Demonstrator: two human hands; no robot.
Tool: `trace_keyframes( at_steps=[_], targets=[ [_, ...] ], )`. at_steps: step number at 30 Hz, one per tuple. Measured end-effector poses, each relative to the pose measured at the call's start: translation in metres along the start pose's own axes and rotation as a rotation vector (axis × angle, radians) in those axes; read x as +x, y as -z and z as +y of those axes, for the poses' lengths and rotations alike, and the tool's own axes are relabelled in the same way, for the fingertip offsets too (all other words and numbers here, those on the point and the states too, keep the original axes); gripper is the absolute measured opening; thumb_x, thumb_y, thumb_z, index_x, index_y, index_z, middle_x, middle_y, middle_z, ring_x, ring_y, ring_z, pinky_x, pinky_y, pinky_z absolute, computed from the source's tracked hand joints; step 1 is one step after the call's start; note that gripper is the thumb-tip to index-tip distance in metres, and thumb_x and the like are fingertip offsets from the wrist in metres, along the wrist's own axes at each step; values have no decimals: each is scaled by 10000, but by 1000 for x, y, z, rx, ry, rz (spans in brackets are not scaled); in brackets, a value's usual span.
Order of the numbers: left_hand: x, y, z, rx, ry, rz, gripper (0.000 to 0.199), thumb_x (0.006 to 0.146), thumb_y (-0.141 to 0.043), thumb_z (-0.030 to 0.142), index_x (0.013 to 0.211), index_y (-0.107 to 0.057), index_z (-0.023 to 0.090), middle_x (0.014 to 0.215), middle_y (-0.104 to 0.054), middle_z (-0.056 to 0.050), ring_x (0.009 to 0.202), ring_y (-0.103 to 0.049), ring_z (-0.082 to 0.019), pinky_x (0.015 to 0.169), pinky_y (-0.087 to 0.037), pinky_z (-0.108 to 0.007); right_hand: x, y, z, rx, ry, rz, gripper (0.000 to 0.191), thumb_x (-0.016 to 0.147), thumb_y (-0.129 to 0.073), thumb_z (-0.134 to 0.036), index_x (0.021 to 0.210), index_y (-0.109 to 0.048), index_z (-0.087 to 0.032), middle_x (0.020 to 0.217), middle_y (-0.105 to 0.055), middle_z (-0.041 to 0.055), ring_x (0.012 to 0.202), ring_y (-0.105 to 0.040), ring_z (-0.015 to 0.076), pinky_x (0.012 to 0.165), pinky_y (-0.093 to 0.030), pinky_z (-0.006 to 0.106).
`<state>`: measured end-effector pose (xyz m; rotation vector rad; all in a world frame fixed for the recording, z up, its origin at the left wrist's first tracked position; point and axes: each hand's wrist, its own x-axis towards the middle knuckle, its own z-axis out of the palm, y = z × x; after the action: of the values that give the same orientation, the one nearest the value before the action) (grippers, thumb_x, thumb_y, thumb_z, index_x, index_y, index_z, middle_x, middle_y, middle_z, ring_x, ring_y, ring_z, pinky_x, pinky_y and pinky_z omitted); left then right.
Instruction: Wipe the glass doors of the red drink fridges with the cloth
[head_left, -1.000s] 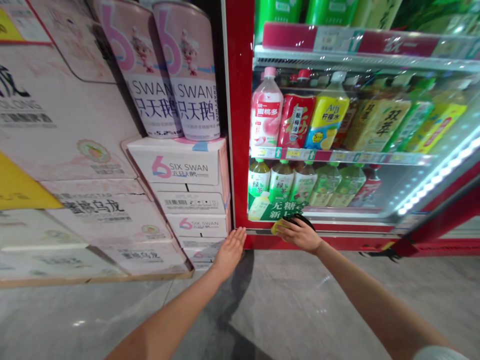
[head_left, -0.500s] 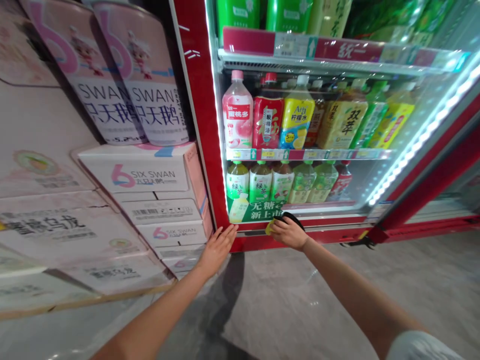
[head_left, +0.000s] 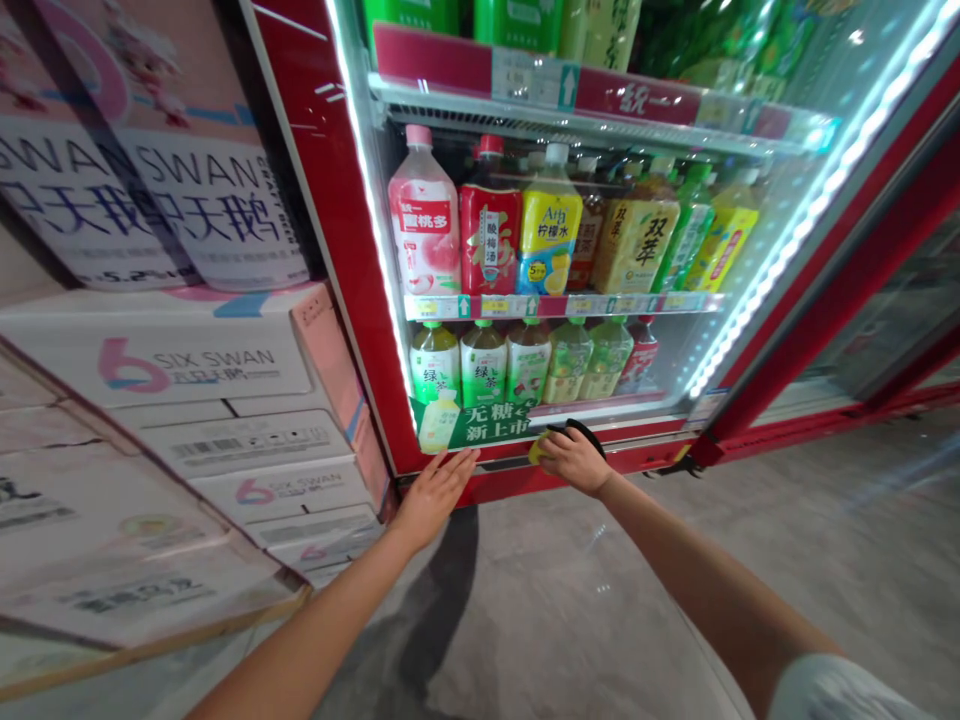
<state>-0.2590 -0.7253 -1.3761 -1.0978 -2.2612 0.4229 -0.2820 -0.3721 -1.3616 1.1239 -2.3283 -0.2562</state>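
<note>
My left hand (head_left: 435, 498) lies with its fingers spread on the lower red frame of a glass-fronted cooler (head_left: 525, 480), just under a dark green label strip (head_left: 495, 425). To its right, my right hand (head_left: 576, 460) is closed round a yellow and black object (head_left: 586, 433) against the bottom edge of the glass. The yellow part shows at my fingertips and the black part curves above my knuckles. What exactly the object is I cannot make out. Behind the glass, several green tea bottles (head_left: 484, 365) stand on the lowest shelf.
Stacked white cartons (head_left: 217, 375) rise at the left, with a large can display (head_left: 217, 200) on top. Larger drink bottles (head_left: 553, 235) fill the middle shelf. A second red-framed cooler (head_left: 795, 430) adjoins at the right. Grey floor (head_left: 600, 620) lies below the hands.
The view has turned, so the cooler and cartons appear further left. Along the frame, my left hand is now further right of the cooler's left corner. My right hand keeps its hold.
</note>
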Motion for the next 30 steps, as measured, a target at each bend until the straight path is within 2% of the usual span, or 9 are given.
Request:
trace_keyframes(
  at_steps=[3, 8, 12, 15, 18, 23, 26, 28, 30],
  targets=[
    [16, -5, 8, -22, -33, 17, 706, 848, -465, 89, 1545, -400, 176, 1685, -254, -33, 1581, -134, -149, 1309, -124, -409, 3, -3, 7, 8, -36, -12, 124, 985, -626, -302, 1021, -745, -319, 1208, -694, 15, 1156, -539, 206, 891, -384, 369],
    [34, -6, 11, -16, -7, 19, 701, 833, -458, 74, 1530, -415, 129, 1697, -198, -54, 1584, -132, -190, 1315, -47, -446, -37, 0, 31, -14, -284, 38, 169, 949, -648, -217, 1033, -755, -317, 1181, -691, 40, 1090, -539, 230, 905, -391, 382],
    [41, -3, 18, -18, 4, 25, 708, 811, -471, 74, 1516, -438, 129, 1696, -204, -45, 1588, -89, -179, 1314, 13, -436, -41, -13, 11, -14, -475, 87, 236, 938, -629, -194, 1137, -733, -268, 1209, -660, 109, 1089, -518, 263, 901, -416, 387],
    [47, 3, 28, -27, -24, 35, 696, 799, -486, 89, 1494, -470, 124, 1690, -228, -48, 1591, -50, -184, 1308, 55, -435, -29, -25, -6, 45, -463, 97, 259, 926, -663, -227, 1149, -714, -348, 1224, -661, 49, 1086, -528, 231, 864, -433, 334],
    [53, 12, 37, -35, -35, 45, 683, 807, -509, 125, 1489, -479, 129, 1690, -237, -56, 1594, -30, -199, 1305, 66, -441, -36, -29, 4, 101, -521, 144, 289, 916, -653, -195, 1117, -708, -394, 1214, -661, 14, 1074, -540, 211, 863, -444, 309],
    [75, 20, 45, -35, -59, 29, 676, 832, -527, 164, 1505, -466, 165, 1692, -238, -48, 1594, -51, -190, 1307, 42, -410, -64, -41, 20, 100, -981, 351, 482, 895, -466, -129, 1355, -579, -223, 1218, -591, 171, 1089, -526, 327, 928, -469, 472],
    [103, 15, 53, -38, -82, 8, 667, 853, -521, 189, 1515, -450, 147, 1693, -229, -65, 1593, -67, -203, 1307, 41, -426, -47, -55, -4, 127, -1164, 486, 613, 897, -441, -195, 1506, -381, -168, 1283, -523, 218, 1156, -504, 371, 928, -476, 542],
    [124, 9, 58, -43, -95, -2, 649, 866, -513, 199, 1508, -456, 124, 1690, -231, -77, 1593, -72, -219, 1305, 56, -447, -29, -59, -20, 219, -1149, 589, 648, 892, -512, -250, 1517, -346, -213, 1344, -494, 204, 1217, -491, 363, 973, -476, 543],
    [142, 4, 61, -50, -110, -8, 638, 875, -505, 198, 1505, -458, 109, 1686, -235, -86, 1591, -80, -227, 1303, 71, -452, -18, -58, -22, 288, -1099, 614, 629, 885, -558, -268, 1490, -388, -252, 1369, -487, 180, 1251, -488, 345, 1019, -472, 520]
  ],
)
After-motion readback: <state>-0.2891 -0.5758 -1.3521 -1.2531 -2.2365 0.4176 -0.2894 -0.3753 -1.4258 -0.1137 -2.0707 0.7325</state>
